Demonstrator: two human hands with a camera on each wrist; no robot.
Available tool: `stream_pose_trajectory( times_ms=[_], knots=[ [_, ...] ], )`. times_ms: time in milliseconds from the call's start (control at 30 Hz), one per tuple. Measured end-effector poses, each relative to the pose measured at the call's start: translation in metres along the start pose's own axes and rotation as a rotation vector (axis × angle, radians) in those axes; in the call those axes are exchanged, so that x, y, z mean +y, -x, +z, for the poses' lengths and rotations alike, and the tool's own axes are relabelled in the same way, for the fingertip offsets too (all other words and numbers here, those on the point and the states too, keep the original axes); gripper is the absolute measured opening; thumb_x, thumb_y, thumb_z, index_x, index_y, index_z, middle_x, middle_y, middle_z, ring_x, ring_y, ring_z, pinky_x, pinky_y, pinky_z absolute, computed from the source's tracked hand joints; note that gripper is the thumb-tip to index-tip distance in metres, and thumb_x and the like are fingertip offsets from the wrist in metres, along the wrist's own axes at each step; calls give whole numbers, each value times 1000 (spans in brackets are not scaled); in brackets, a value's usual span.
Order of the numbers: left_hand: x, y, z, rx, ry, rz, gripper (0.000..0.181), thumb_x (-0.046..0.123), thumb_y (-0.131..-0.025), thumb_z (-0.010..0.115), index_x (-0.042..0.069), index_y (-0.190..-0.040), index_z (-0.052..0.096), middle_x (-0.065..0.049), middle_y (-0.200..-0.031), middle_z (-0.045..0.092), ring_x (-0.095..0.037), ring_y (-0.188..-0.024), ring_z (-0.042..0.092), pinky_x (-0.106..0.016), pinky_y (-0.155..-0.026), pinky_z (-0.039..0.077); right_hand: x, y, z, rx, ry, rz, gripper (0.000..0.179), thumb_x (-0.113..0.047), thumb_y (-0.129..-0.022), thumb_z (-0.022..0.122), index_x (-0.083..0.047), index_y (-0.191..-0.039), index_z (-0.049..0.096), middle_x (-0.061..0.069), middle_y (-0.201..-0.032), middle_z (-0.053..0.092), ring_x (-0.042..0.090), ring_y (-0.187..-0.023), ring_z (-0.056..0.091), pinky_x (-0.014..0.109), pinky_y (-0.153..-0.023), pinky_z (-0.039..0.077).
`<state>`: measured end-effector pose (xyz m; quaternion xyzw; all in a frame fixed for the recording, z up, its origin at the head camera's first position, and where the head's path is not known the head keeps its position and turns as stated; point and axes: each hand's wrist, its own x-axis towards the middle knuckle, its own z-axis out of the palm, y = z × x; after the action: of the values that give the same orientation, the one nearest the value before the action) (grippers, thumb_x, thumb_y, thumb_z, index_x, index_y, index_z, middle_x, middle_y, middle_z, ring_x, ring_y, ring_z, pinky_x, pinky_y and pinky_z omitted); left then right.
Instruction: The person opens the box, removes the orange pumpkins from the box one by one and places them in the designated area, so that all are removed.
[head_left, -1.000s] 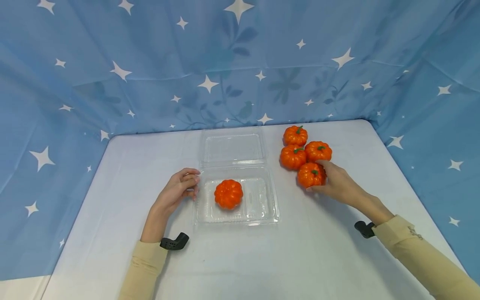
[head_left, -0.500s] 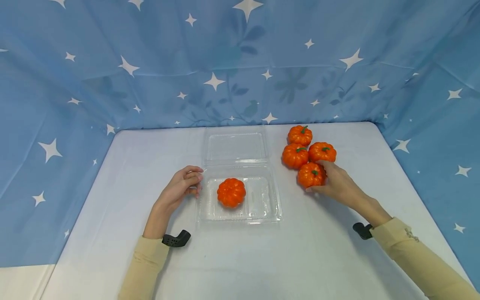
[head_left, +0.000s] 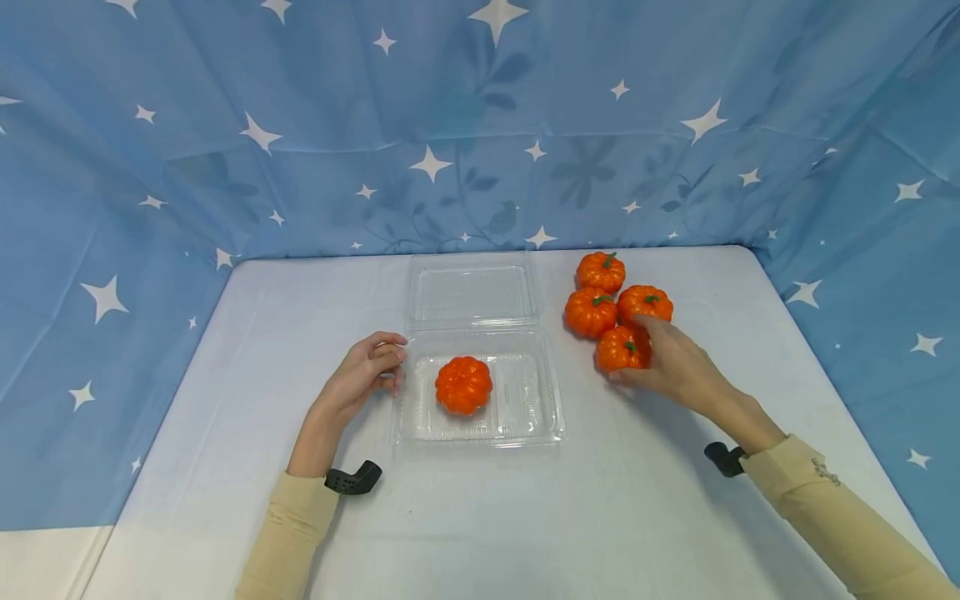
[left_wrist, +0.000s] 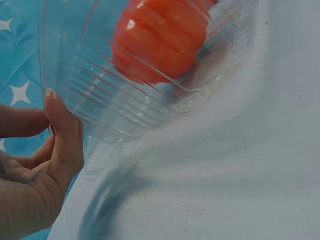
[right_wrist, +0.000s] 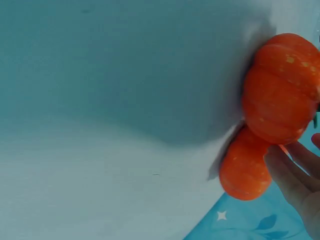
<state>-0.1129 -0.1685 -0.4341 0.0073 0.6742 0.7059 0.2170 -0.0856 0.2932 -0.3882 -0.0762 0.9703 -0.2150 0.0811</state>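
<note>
A clear plastic clamshell container (head_left: 525, 400) lies with its lid raised back on the table. My left hand (head_left: 362, 375) pinches its left rim between thumb and finger, seen closely in the left wrist view. Inside the container's left part sits one orange toy pumpkin (head_left: 463, 386), with no stem showing. At the right, my right hand (head_left: 678, 367) has thumb and fingers on opposite sides of the nearest orange pumpkin (head_left: 621, 348), which has a green stem. In the right wrist view, fingertips (right_wrist: 274, 152) lie at that pumpkin's edge; the thumb is hidden there.
Behind the gripped pumpkin, a right pumpkin (head_left: 646, 303), a left pumpkin (head_left: 590, 312) and a back pumpkin (head_left: 601, 272) stand close together. The white table (head_left: 480, 525) ends at a blue star-patterned curtain (head_left: 480, 183) at the back and sides.
The head view has shifted slightly. My right thumb and fingers sit a little wider around the nearest pumpkin, which stays in place. The left hand keeps its hold on the rim.
</note>
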Motion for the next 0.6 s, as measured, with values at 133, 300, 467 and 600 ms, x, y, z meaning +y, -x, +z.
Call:
stream_pose_trajectory(
  times_ms=[133, 300, 467, 600],
  knots=[
    [0, 1, 0, 5, 9, -3, 40, 3, -104, 52, -11, -139, 41, -8, -87, 60, -13, -65, 57, -23, -54, 54, -9, 2, -4, 49, 28, -52, 92, -32, -83, 88, 8, -149, 39, 33, -146, 48, 50, -131, 48, 68, -103, 47],
    [0, 1, 0, 7, 9, 1, 40, 4, -104, 53, -11, -139, 41, -6, -85, 59, -13, -65, 57, -24, -55, 54, -26, 0, -9, 65, 41, -106, 85, -30, -84, 87, 6, -146, 43, 29, -143, 52, 47, -128, 51, 66, -99, 51],
    [0, 1, 0, 12, 1, 2, 40, 4, -104, 54, -11, -139, 42, -5, -83, 59, -13, -65, 57, -24, -55, 54, -42, -5, -11, 36, 42, -145, 82, -31, -84, 86, 5, -146, 45, 28, -142, 53, 46, -129, 50, 65, -101, 51],
    [-1, 2, 0, 16, -1, -1, 40, 5, -104, 54, -10, -140, 43, -6, -83, 58, -13, -65, 56, -24, -55, 54, -53, -9, -11, 28, 45, -173, 83, -34, -83, 87, 3, -146, 47, 26, -142, 55, 47, -132, 49, 65, -104, 48]
  ],
)
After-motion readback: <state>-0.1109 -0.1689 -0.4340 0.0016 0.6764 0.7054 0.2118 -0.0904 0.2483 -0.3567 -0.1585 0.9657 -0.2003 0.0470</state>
